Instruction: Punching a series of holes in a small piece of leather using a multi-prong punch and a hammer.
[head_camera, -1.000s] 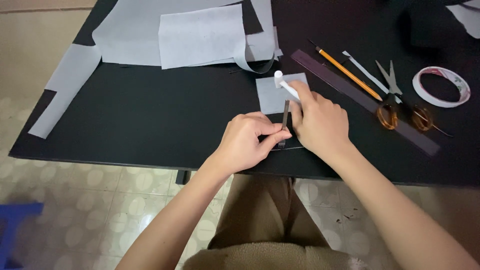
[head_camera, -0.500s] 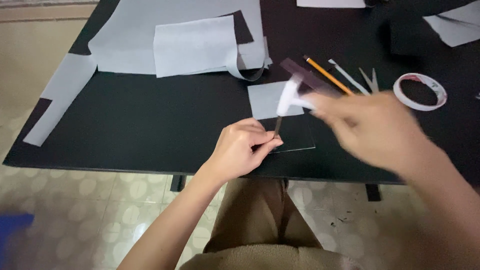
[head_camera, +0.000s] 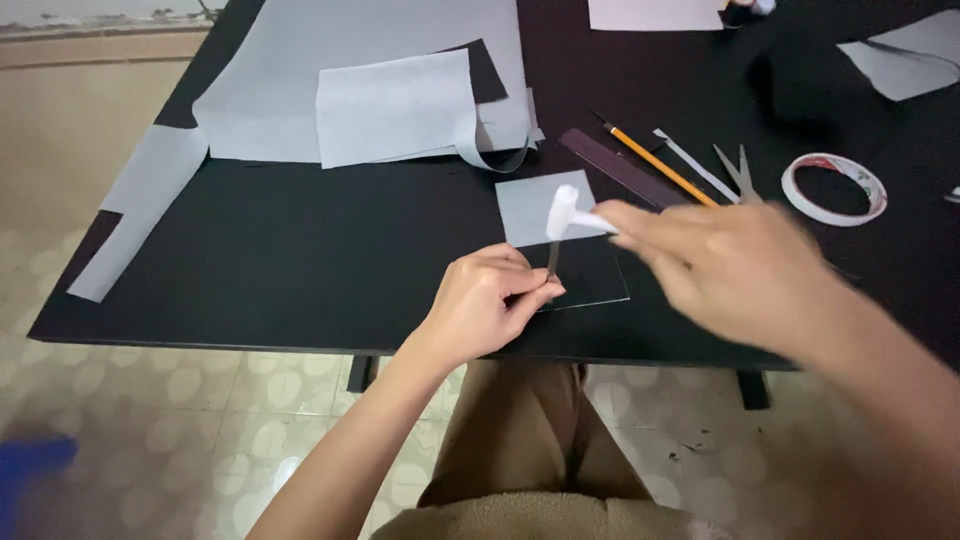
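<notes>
My left hand (head_camera: 490, 305) pinches a thin dark strip (head_camera: 552, 262) upright near the table's (head_camera: 300, 260) near edge. My right hand (head_camera: 725, 265), blurred, grips a white backing strip (head_camera: 570, 212) over the grey square (head_camera: 530, 205). Pencil (head_camera: 660, 165), scissors (head_camera: 738, 172) and tape roll (head_camera: 835, 188) lie far right.

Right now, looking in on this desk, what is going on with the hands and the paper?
A person sits at a black table. The left hand pinches a thin dark strip against the tabletop, beside a small grey paper square. The right hand, blurred with motion, holds a curled white strip lifted above it. Further right lie a pencil, scissors and a tape roll. Larger grey sheets lie behind.
</notes>
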